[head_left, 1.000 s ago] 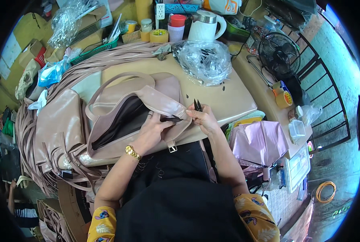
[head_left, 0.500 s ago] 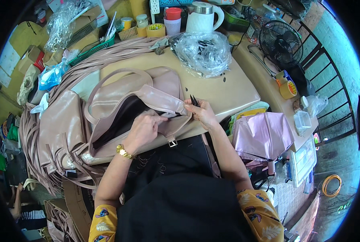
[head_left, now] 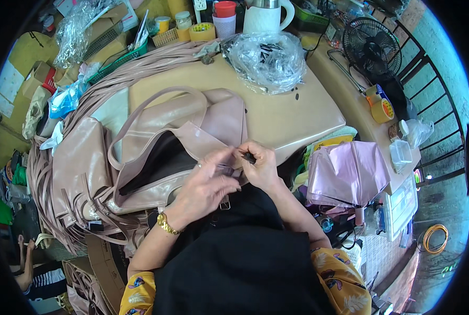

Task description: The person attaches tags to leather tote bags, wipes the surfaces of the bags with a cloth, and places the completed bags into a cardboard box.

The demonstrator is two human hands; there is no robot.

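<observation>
A dusty-pink leather handbag (head_left: 155,121) lies on the work surface with its dark-lined mouth gaping toward me. My right hand (head_left: 261,165) is closed at the near right corner of that mouth, with small black snips (head_left: 249,157) tucked in the fingers, their tips mostly hidden. Over the same corner, my left hand (head_left: 205,184) has its fingers stretched and apart, the fingertips close to my right hand. Part of the bag's edge is hidden behind both hands. A small metal buckle (head_left: 224,203) hangs just below them.
Another pink bag piece (head_left: 79,168) and a bundle of long straps (head_left: 40,184) lie at left. Crumpled clear plastic (head_left: 266,63) sits behind, near a white kettle (head_left: 268,18). A folded pink umbrella (head_left: 347,173) and a black fan (head_left: 372,47) are at right.
My left hand has drawn back from inside the bag's mouth, its pointing finger now joined by spread fingers. My right hand has turned and lowered slightly, so the black tips no longer stick up.
</observation>
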